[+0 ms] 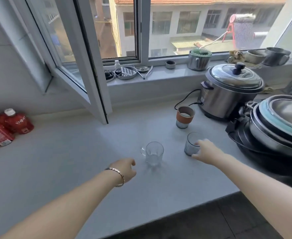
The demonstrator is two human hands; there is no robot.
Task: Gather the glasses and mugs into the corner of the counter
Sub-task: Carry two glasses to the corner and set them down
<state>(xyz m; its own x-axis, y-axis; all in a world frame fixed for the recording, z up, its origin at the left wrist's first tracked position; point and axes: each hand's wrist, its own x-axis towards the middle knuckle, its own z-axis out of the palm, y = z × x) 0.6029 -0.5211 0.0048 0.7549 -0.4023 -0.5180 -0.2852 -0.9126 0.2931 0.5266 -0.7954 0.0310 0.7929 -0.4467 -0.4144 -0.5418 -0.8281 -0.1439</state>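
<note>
A clear glass mug (153, 153) with its handle to the left stands mid-counter. To its right stands a ribbed bluish glass (191, 144); my right hand (205, 151) wraps its right side with thumb and fingers around it. Behind it stands a glass with an orange-brown sleeve (185, 116). My left hand (125, 169), wearing a bracelet, hovers just left of and below the mug, fingers loosely curled, touching nothing.
A steel rice cooker (231, 91) and a stack of pans and bowls (276, 128) crowd the right. Red bottles (7, 126) sit in the far left corner. An open window sash (90, 83) juts over the grey counter (72, 161).
</note>
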